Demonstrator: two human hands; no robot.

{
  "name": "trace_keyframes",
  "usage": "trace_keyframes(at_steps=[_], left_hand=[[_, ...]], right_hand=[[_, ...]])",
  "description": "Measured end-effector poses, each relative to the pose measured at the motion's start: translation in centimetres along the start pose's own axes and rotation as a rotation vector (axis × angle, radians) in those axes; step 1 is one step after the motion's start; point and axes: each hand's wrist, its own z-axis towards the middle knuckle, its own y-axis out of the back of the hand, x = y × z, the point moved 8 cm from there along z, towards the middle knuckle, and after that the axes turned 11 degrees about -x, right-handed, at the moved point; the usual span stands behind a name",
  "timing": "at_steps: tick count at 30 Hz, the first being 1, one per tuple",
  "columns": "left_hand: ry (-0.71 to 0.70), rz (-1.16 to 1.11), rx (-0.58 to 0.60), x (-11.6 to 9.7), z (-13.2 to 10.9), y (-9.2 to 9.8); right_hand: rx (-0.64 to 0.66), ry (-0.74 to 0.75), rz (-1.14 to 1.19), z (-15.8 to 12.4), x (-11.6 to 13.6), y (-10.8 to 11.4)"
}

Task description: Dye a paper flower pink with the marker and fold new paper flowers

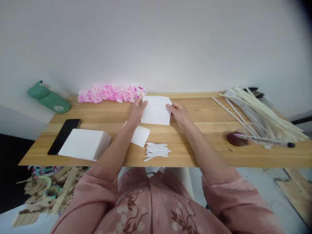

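Observation:
Between my hands a sheet of white paper is held up over the table. My left hand pinches its left edge, thumb on the front face. At the right edge, my right hand grips the paper with its thumb near the top corner. A smaller piece of white paper lies under my left forearm, partly hidden by it. Just in front of me sits a small pile of thin white paper strips.
On the left are a white box-shaped block, a black phone and a green bottle. A pink-white fluffy strip lies along the wall. Pale long strips, a dark red round object and a pen occupy the right.

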Motion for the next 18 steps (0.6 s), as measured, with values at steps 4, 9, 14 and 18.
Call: trace_keyframes(at_steps=[4,9,14,18], left_hand=[[-0.091,-0.015,-0.017,-0.6,0.4,0.4],[-0.089,0.02,-0.006,-1.3,0.3,0.8],[-0.127,0.029,0.03,-1.9,0.1,0.5],[-0.15,0.036,0.059,-1.7,0.3,0.3]], right_hand=[[-0.021,0.023,0.033,0.2,0.4,0.3],[-0.069,0.092,-0.007,0.4,1.2,0.7],[-0.084,0.205,-0.091,0.6,1.9,1.1],[-0.112,0.218,-0.077,0.8,1.9,1.4]])
